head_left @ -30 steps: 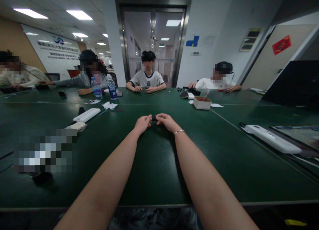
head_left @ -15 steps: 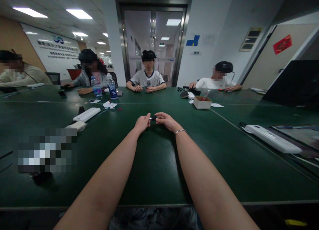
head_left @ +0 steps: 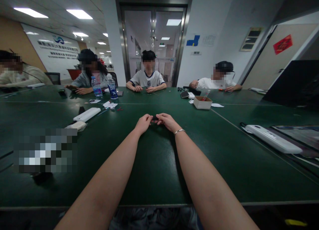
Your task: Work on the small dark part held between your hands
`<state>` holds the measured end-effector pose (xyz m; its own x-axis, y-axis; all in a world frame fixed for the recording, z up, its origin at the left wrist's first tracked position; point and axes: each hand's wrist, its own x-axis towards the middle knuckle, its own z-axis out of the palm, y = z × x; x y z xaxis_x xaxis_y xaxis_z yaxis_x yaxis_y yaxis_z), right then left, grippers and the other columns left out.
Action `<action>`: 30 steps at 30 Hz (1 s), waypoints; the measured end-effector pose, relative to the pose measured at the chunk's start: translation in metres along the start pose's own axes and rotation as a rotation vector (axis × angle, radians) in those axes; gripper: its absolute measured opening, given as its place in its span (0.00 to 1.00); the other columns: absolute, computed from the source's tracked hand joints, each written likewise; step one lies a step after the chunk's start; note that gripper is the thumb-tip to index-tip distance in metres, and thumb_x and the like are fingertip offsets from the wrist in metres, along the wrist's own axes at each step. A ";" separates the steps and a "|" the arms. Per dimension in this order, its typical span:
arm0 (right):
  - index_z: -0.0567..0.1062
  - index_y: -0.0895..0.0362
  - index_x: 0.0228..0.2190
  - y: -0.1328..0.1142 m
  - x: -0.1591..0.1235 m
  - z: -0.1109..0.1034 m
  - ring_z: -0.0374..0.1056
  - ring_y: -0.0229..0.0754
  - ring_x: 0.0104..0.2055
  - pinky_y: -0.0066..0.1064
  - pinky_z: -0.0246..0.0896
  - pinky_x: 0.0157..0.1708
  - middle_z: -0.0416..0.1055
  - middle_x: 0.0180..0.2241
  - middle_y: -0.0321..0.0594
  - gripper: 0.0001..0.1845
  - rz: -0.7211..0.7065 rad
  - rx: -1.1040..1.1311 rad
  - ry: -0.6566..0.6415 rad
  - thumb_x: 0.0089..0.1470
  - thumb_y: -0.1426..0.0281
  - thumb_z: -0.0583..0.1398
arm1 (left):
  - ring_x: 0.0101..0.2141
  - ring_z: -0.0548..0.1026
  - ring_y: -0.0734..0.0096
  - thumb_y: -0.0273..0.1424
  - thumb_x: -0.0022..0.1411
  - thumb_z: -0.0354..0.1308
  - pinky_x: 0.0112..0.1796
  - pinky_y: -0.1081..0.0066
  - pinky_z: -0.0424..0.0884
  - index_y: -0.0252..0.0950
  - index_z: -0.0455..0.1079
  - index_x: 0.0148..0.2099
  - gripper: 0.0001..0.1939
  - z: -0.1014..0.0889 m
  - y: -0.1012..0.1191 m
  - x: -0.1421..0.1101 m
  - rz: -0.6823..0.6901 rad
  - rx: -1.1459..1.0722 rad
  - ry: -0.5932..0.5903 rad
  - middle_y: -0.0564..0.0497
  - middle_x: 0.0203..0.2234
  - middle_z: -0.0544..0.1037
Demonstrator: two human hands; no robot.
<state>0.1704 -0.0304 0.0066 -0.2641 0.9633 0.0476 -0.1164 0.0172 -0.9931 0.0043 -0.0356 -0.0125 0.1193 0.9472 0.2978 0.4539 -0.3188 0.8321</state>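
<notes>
Out over the middle of the green table (head_left: 154,177), both my arms reach forward and the hands nearly meet. Between the fingertips sits a small black object (head_left: 155,117), partly covered by fingers, its kind too small to tell. My left hand (head_left: 144,123) pinches its left end with thumb and fingers. At the other end my right hand (head_left: 168,121) closes on it, a silver bracelet (head_left: 179,132) around that wrist.
Left of my arms lie a white power strip (head_left: 87,114) and a blurred-out item (head_left: 45,153). Two bottles (head_left: 112,89) and paper scraps (head_left: 109,105) are farther back. A small box (head_left: 202,103) stands back right; another white strip (head_left: 272,138) lies right. Several people sit opposite.
My left fingers have shifted over the black object, and the silvery part seen before is now hidden. Across the table at left, a person's hands have lifted a dark item.
</notes>
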 end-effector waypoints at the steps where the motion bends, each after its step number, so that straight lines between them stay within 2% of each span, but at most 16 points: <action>1: 0.71 0.61 0.27 0.001 0.000 0.000 0.66 0.30 0.18 0.20 0.62 0.20 0.74 0.21 0.39 0.08 -0.002 -0.004 0.003 0.52 0.69 0.63 | 0.27 0.71 0.74 0.42 0.60 0.48 0.32 0.72 0.67 0.37 0.67 0.37 0.14 0.000 0.000 0.000 0.014 -0.015 0.019 0.51 0.31 0.75; 5: 0.69 0.60 0.24 0.004 0.003 -0.002 0.67 0.31 0.18 0.21 0.63 0.21 0.74 0.20 0.40 0.12 -0.029 0.012 0.043 0.55 0.66 0.61 | 0.31 0.71 0.74 0.38 0.58 0.53 0.35 0.72 0.67 0.38 0.68 0.40 0.11 -0.001 0.007 -0.004 0.103 -0.017 0.097 0.51 0.32 0.74; 9: 0.69 0.60 0.25 0.007 0.004 -0.005 0.67 0.32 0.18 0.22 0.63 0.22 0.74 0.19 0.41 0.13 -0.044 0.029 0.065 0.55 0.65 0.60 | 0.30 0.70 0.74 0.35 0.56 0.55 0.34 0.72 0.66 0.38 0.69 0.41 0.11 -0.005 0.019 -0.011 0.145 0.066 0.082 0.50 0.34 0.75; 15: 0.68 0.60 0.23 0.005 0.002 -0.005 0.66 0.32 0.18 0.22 0.62 0.22 0.74 0.20 0.42 0.14 -0.046 0.009 0.011 0.55 0.64 0.61 | 0.28 0.70 0.72 0.38 0.56 0.56 0.32 0.71 0.65 0.38 0.70 0.38 0.10 -0.008 0.023 -0.012 0.108 0.150 0.081 0.51 0.30 0.76; 20: 0.69 0.60 0.27 0.005 0.001 -0.005 0.67 0.31 0.19 0.21 0.63 0.23 0.74 0.21 0.41 0.11 -0.040 0.005 -0.030 0.55 0.66 0.61 | 0.28 0.71 0.72 0.39 0.55 0.56 0.32 0.71 0.65 0.38 0.71 0.37 0.11 -0.008 0.016 -0.010 0.075 0.135 0.080 0.51 0.28 0.76; 26: 0.70 0.59 0.29 0.006 0.001 -0.005 0.68 0.31 0.21 0.22 0.64 0.24 0.74 0.25 0.36 0.10 -0.065 -0.028 -0.030 0.47 0.69 0.66 | 0.26 0.72 0.71 0.43 0.57 0.51 0.31 0.71 0.65 0.36 0.72 0.34 0.16 -0.010 0.011 -0.007 0.011 0.071 0.004 0.50 0.25 0.77; 30: 0.69 0.59 0.30 0.006 0.001 -0.004 0.68 0.30 0.19 0.22 0.61 0.24 0.73 0.24 0.33 0.13 -0.069 -0.073 -0.047 0.44 0.70 0.67 | 0.24 0.71 0.71 0.47 0.58 0.48 0.29 0.71 0.63 0.36 0.72 0.30 0.21 -0.012 0.009 -0.005 -0.024 0.103 -0.002 0.50 0.23 0.77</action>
<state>0.1735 -0.0285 0.0001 -0.3032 0.9455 0.1190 -0.0664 0.1037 -0.9924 -0.0024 -0.0440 -0.0011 0.1089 0.9545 0.2775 0.5449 -0.2908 0.7864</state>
